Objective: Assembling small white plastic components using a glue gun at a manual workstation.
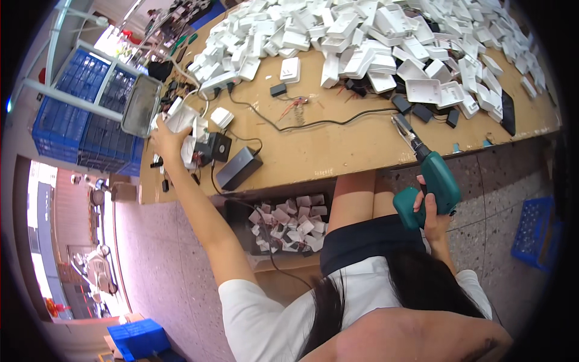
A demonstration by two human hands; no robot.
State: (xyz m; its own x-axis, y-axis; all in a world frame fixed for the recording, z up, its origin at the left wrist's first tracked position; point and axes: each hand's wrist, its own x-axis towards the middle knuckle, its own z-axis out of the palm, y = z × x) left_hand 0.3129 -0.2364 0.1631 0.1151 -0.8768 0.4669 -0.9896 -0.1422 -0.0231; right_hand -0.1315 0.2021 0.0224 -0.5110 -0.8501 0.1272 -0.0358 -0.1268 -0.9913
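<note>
My right hand (431, 212) is wrapped round the handle of a green cordless drill (440, 180), held over the table's front edge with its metal tip slanting up and left over the tabletop. At the table's left end, my left hand (169, 140) reaches out with thumb and fingers wide apart round a white plastic casing (180, 116); part of that grip is hidden. Beside this hand are a small black box (218, 146), a dark grey power block (239, 169) and a small white box (222, 117).
White casings (362, 36) pile up across the table's far side. A black cable (319, 127) crosses the cardboard-covered tabletop (338, 148). One flat white casing (290, 70) lies apart. Below the table, a dark crate (256, 241) holds more casings. Blue crates (78, 114) stand left.
</note>
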